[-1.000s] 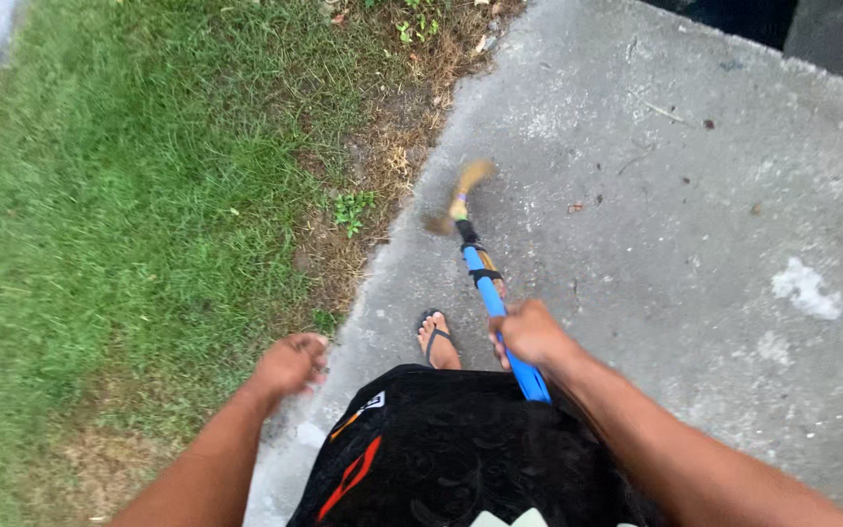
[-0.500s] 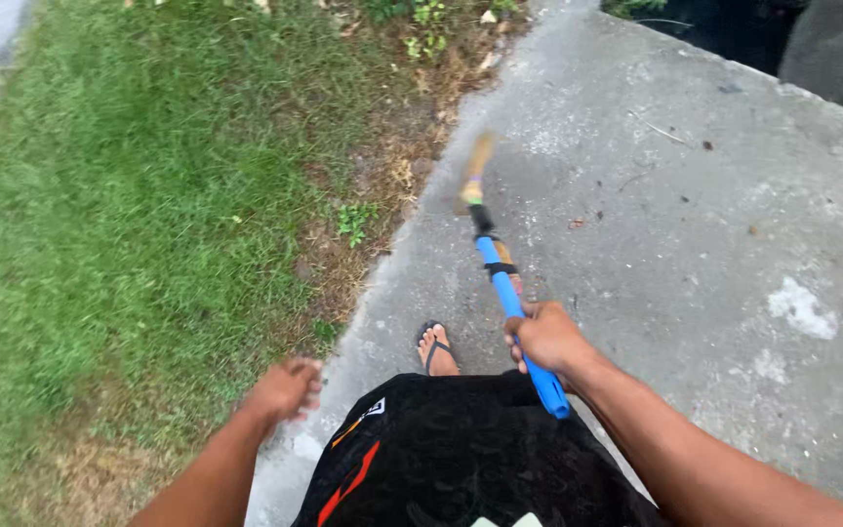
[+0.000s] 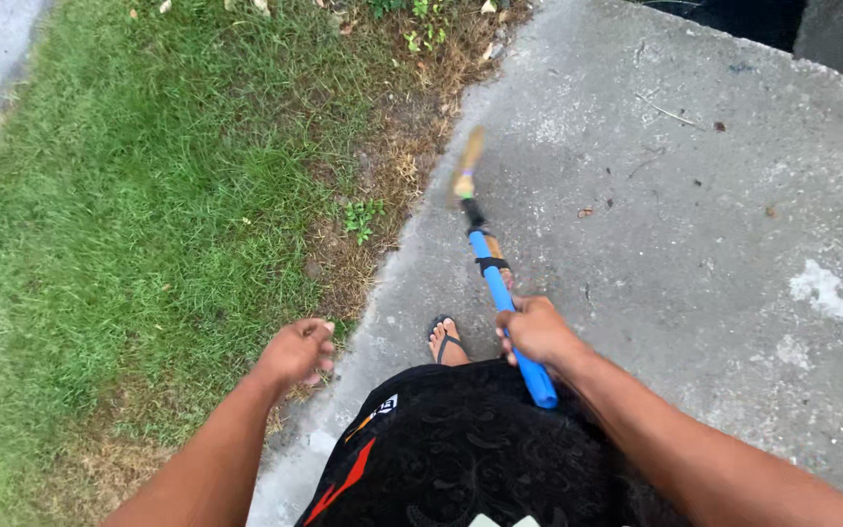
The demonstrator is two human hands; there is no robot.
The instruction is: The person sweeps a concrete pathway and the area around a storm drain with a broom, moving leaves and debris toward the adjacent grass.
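Blue-handled broom (image 3: pixel 500 283) clasped near upper end by right hand (image 3: pixel 537 332), long axis running forward-left to blurred head over concrete path (image 3: pixel 695 244) edge (left hand (image 3: pixel 297 351) loosely curled, empty, farther off).

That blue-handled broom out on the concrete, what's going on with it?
A person stands at the edge of a concrete slab beside the grass. Their right hand grips the blue-handled broom, whose blurred bristle end points ahead along the slab's edge. The left hand hangs loose and empty over the grass border. One foot in a flip-flop shows below.
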